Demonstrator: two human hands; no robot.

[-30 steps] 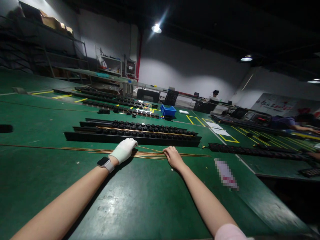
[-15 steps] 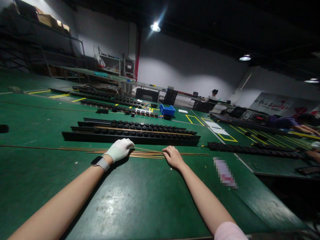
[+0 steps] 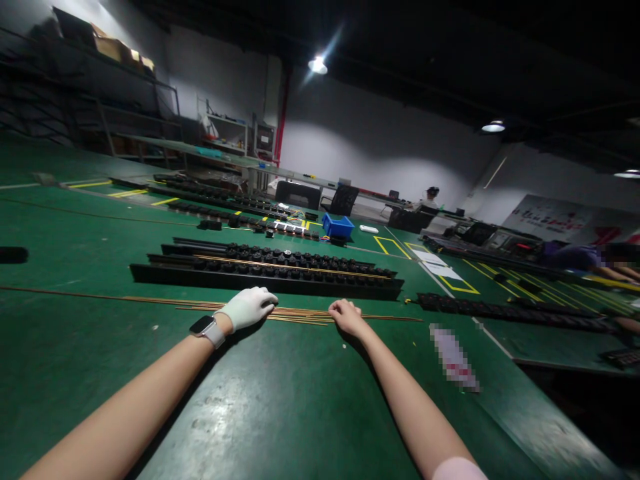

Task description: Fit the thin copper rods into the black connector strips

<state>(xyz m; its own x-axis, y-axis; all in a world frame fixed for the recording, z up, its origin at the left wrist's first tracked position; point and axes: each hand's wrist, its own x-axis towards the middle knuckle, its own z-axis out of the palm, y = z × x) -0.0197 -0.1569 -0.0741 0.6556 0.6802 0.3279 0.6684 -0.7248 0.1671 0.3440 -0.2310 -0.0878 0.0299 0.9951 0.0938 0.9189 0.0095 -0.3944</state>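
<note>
A bundle of thin copper rods (image 3: 300, 316) lies lengthwise across the green table (image 3: 280, 400). My left hand (image 3: 247, 307), in a white glove with a watch at the wrist, rests on top of the rods. About a hand's width to the right, my bare right hand (image 3: 346, 315) presses its curled fingers on the same rods. Just beyond the rods sit long black trays (image 3: 265, 272) filled with rows of small black parts, one tray with a copper rod laid along it.
More black trays (image 3: 510, 311) lie to the right and in rows farther back. A blue bin (image 3: 338, 226) stands at the far middle. A white label (image 3: 453, 355) lies right of my right arm. Other people work at far tables on the right.
Both hands have lowered flat onto the rods; one rod end that was lifted between them a second ago lies down with the bundle. My view has shifted slightly.
</note>
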